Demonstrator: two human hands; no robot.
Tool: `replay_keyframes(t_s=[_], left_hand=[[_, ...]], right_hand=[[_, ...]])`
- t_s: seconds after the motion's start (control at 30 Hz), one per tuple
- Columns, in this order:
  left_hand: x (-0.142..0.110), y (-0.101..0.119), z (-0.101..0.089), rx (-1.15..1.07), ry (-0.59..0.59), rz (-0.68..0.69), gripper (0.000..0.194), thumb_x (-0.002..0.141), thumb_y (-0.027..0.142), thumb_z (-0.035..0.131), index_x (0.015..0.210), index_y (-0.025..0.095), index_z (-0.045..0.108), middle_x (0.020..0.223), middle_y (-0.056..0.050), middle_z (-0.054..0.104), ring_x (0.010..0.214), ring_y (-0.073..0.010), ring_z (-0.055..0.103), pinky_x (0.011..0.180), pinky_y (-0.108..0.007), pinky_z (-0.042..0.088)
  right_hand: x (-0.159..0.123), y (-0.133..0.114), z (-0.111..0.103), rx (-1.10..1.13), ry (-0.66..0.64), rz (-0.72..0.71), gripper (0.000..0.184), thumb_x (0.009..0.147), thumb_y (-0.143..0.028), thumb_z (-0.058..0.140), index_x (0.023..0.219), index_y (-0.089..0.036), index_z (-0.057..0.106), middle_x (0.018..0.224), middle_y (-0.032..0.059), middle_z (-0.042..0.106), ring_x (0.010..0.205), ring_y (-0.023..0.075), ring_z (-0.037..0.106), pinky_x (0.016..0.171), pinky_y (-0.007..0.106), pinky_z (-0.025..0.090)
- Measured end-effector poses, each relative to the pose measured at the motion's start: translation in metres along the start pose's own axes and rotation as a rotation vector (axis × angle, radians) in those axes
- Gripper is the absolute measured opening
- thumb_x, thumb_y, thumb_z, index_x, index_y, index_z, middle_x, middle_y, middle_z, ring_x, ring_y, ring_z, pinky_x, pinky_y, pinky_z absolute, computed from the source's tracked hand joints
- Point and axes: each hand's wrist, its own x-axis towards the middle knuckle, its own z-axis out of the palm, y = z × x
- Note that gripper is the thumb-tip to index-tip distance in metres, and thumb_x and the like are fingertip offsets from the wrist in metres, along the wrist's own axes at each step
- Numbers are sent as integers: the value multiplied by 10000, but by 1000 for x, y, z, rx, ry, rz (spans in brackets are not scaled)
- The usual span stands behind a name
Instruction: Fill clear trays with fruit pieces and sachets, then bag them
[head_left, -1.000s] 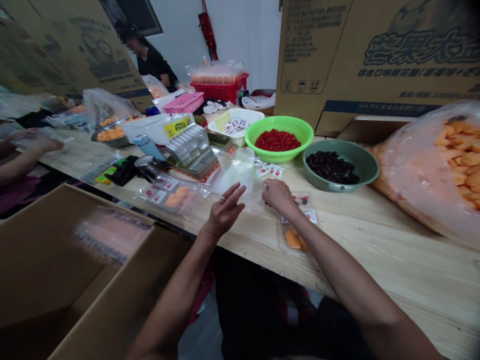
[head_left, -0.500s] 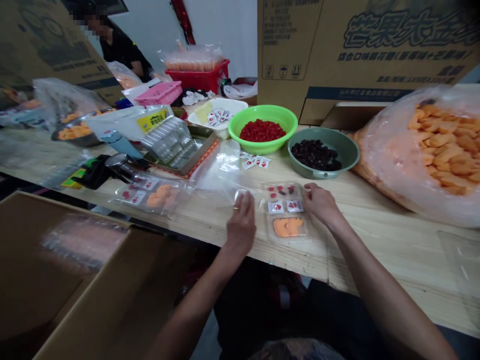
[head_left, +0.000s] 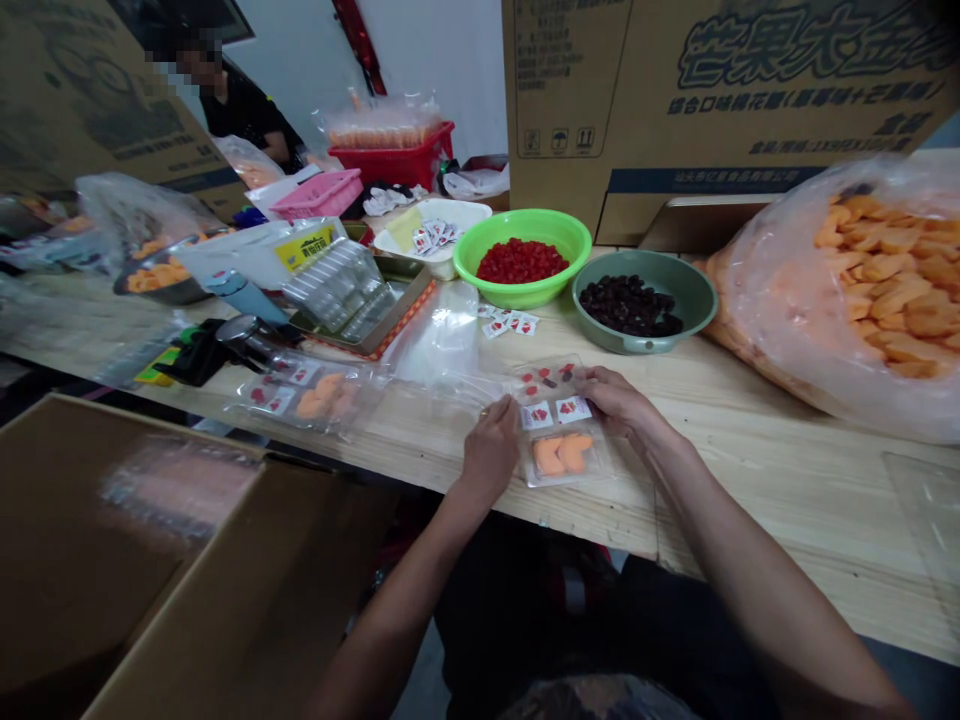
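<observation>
Head: clear compartmented plastic tray [head_left: 598,456]

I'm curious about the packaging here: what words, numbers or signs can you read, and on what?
"芒果大金…" – right cardboard box; rest unclear.
"综合口味棉花糖(草莓味+芒果味)" – same box.
"盒装" – same box.
Umbrella sign and paired-arrow sign – same box.
Too small or blurred: that box's other print, yellow label, sachets, back-left cardboard box.

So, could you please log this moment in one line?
left hand and right hand: hold tray by opposite sides | inside: sachets, orange pieces | beyond: lime bowl, teal bowl
</observation>
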Motion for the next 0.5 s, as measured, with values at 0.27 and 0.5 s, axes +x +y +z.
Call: replay_keyframes(t_s=[0.27,0.5], left_hand=[[60,-26,-56,-44,404,-13,626,883,-18,389,1484,148,434,1543,-145,431,1449,-279,383,1202,-506,355],[53,-30,-19,38,-119,45,497,829,-60,406,1246,93,628,1284,-184,651,1252,-302,586,991,-464,561]], right_hand=[[-4,-7,-14,414,-207,74,258,714,-74,667,968,-121,667,849,97,737,689,183,682,632,270,558],[-21,1,-43,572,-282,106,248,710,-59,677,944,-141,666,793,49,718,582,140,645,549,223,534]])
